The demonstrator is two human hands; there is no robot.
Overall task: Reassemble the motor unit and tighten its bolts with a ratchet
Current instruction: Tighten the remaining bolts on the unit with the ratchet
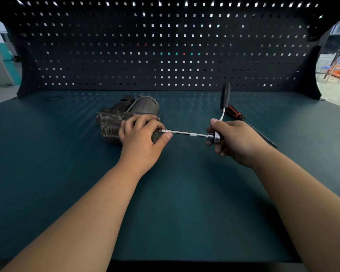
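Note:
A worn grey motor unit (126, 112) lies on the green bench top (175, 203), its finned end toward me. My left hand (141, 136) rests over its near right end, and its fingers pinch the socket end of a chrome extension bar (186, 132). The bar runs right to the head of a ratchet (217, 137). My right hand (234, 140) grips that head. The ratchet's black handle (225, 95) points away toward the back panel. The bolt under the socket is hidden by my left hand.
A screwdriver (236, 112) with a red and black handle lies behind my right hand, its dark shaft running to the right. A dark pegboard (165, 46) closes off the back of the bench. A faint ring mark (55, 98) sits at the back left.

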